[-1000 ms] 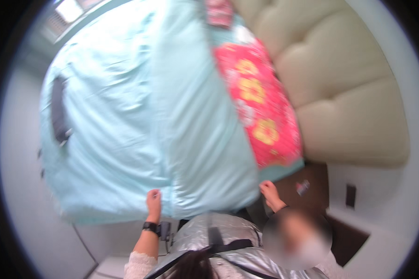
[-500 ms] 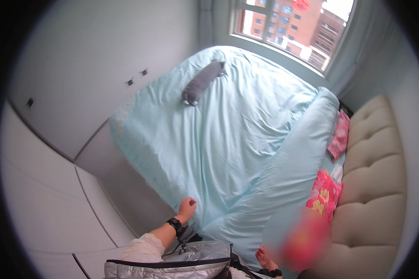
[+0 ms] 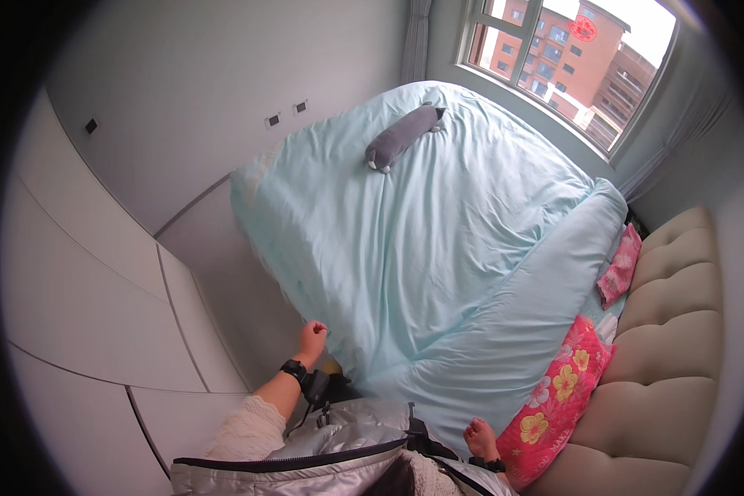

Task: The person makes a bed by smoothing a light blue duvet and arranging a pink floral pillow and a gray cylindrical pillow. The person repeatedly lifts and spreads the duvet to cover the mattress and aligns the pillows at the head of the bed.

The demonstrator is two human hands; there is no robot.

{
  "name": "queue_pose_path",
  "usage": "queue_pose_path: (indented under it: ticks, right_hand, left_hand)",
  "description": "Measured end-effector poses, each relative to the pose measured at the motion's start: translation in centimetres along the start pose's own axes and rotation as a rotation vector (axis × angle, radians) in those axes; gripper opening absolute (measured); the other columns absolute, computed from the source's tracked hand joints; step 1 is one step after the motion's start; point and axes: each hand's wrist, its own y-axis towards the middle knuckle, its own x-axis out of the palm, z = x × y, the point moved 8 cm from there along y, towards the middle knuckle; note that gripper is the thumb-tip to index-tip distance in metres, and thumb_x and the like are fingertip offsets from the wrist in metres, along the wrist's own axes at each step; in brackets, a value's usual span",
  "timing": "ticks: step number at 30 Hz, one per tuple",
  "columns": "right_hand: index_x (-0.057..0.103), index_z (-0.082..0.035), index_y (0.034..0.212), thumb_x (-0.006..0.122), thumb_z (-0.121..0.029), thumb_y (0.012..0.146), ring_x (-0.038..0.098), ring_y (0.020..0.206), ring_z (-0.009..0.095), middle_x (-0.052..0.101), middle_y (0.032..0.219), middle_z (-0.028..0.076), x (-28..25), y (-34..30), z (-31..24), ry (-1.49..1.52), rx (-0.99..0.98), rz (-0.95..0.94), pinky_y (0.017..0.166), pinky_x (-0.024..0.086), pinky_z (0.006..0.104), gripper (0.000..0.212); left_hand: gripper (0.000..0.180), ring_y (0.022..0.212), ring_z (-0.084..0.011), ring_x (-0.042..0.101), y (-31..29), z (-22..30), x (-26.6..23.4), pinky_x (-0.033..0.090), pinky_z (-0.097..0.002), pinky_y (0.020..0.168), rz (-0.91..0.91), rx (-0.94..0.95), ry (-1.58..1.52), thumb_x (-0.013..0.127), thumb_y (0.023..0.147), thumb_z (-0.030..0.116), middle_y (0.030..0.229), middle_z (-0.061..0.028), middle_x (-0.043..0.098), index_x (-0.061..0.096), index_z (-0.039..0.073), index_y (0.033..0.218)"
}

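A pale blue duvet (image 3: 438, 240) covers the bed, wrinkled in long folds, its thick rolled edge running along the headboard side. My left hand (image 3: 312, 342) is at the near left edge of the duvet, fingers curled in, with no object visible in them. Over the near right part of the bed is my right hand (image 3: 481, 438), fingers curled and nothing seen in them. Beside it lies a red pillow (image 3: 558, 397) with yellow and white flowers. A grey plush animal cushion (image 3: 403, 138) rests on the far side of the duvet.
A beige padded headboard (image 3: 665, 355) bounds the right side, with a smaller pink floral pillow (image 3: 620, 269) against it. White cabinets (image 3: 91, 289) stand at the left. A window (image 3: 570, 66) and a grey curtain (image 3: 417, 41) are at the back.
The view has shifted, so the bed and cushion sit further right. My left hand has moved to the duvet's edge. My right hand's fingers have curled in; the red pillow now shows clearly.
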Motion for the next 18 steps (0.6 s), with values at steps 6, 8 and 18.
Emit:
queue_pose_path:
  ticks: [6, 8, 18]
  right_hand:
    - [0.05, -0.015, 0.076, 0.054, -0.014, 0.08, 0.048, 0.059, 0.013, 0.049, 0.064, -0.002, 2.4, 0.6, -0.4, -0.043, -0.014, 0.017, 0.057, 0.044, 0.0281, 0.006]
    - [0.05, -0.014, 0.075, 0.054, -0.014, 0.08, 0.048, 0.059, 0.013, 0.05, 0.064, -0.002, 3.4, 0.8, 0.2, -0.052, -0.005, 0.064, 0.057, 0.044, 0.0284, 0.007]
    - [0.047, -0.014, 0.079, 0.051, -0.013, 0.082, 0.047, 0.058, 0.011, 0.046, 0.065, -0.002, 15.9, 3.1, 4.0, -0.094, 0.08, 0.082, 0.056, 0.043, 0.0246, 0.006]
  left_hand:
    - [0.006, 0.061, -0.0165, 0.055, 3.3, -2.9, -1.4, 0.044, -0.0292, 0.058, 0.053, -0.042, 0.05, 0.053, 0.071, 0.008, 0.065, -0.0084, 0.058, 0.055, 0.002, 0.073]
    - [0.006, 0.06, -0.0166, 0.054, 5.1, -4.3, -2.1, 0.044, -0.0294, 0.058, 0.051, -0.086, 0.024, 0.053, 0.072, 0.008, 0.065, -0.0074, 0.057, 0.055, 0.002, 0.073]
    - [0.003, 0.051, -0.0091, 0.047, 14.1, -8.1, -6.5, 0.041, -0.0233, 0.047, -0.096, -0.484, -0.442, 0.049, 0.076, 0.005, 0.065, -0.0019, 0.05, 0.051, 0.005, 0.078]
